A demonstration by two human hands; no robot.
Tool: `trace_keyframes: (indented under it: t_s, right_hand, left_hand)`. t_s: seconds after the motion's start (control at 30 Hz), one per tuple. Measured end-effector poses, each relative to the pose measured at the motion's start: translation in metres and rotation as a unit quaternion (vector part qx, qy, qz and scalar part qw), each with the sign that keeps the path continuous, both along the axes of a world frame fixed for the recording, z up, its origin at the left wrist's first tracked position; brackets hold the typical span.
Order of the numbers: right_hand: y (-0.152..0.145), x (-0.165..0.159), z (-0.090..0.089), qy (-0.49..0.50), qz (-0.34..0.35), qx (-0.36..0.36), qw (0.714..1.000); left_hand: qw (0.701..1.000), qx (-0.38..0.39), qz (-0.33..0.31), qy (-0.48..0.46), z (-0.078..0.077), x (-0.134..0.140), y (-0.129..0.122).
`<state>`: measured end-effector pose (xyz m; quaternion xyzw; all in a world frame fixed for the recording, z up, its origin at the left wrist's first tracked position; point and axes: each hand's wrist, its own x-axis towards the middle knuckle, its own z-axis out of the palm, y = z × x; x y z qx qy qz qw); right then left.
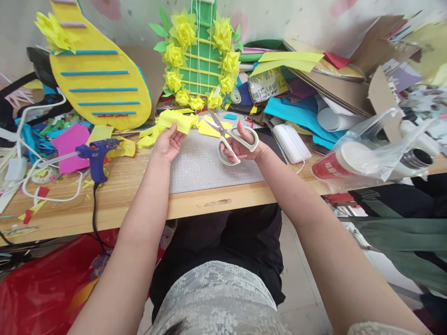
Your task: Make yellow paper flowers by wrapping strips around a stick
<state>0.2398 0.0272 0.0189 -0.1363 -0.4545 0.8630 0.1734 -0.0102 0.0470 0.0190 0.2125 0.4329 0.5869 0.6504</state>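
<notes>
My left hand [171,142] pinches a piece of yellow paper [177,122] above the far left part of a grey cutting mat [195,172]. In my right hand [246,144] are scissors [223,131] with pale handles, my thumb and fingers through the loops. Their blades stand apart and point up and left, clear of the held paper. Behind them on the mat lies more yellow paper [211,129]. At the back stands a green cardboard instrument [200,65] with white strings, ringed by yellow paper flowers [174,55].
A yellow cardboard instrument [101,79] with blue strips leans at the left. In front of it stands a blue glue gun [96,156] with its cord. A white box-shaped device [291,143], a bagged red cup [331,165] and heaped paper and cardboard [335,88] occupy the right.
</notes>
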Motion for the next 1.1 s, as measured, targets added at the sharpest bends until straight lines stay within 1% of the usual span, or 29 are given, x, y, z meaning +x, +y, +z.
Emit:
trace_keyframes:
  t_s: [0.13, 0.27, 0.47, 0.57, 0.8, 1.1]
  right_hand:
    - [0.002, -0.003, -0.001, 0.011, 0.018, -0.011, 1.000]
    - [0.001, -0.005, -0.002, -0.003, 0.017, -0.021, 1.000]
    - [0.004, -0.003, -0.010, 0.013, 0.026, -0.020, 0.999]
    - [0.003, -0.004, -0.010, 0.021, 0.030, -0.017, 0.999]
    - [0.001, -0.012, -0.004, 0.025, 0.029, -0.015, 0.999]
    - [0.001, -0.022, -0.008, 0.023, 0.003, 0.006, 1.000]
  left_hand:
    - [1.000, 0.008, -0.006, 0.009, -0.003, -0.001, 0.002]
    - [1.000, 0.021, -0.011, 0.017, -0.006, -0.001, 0.003]
    - [1.000, 0.017, -0.008, 0.018, -0.002, 0.000, 0.000]
    - [0.999, 0.020, -0.011, 0.027, -0.002, 0.001, -0.001]
    - [0.997, 0.043, -0.033, 0.054, -0.001, 0.003, -0.003]
    - [0.989, 0.070, -0.068, 0.113, -0.004, 0.008, -0.008]
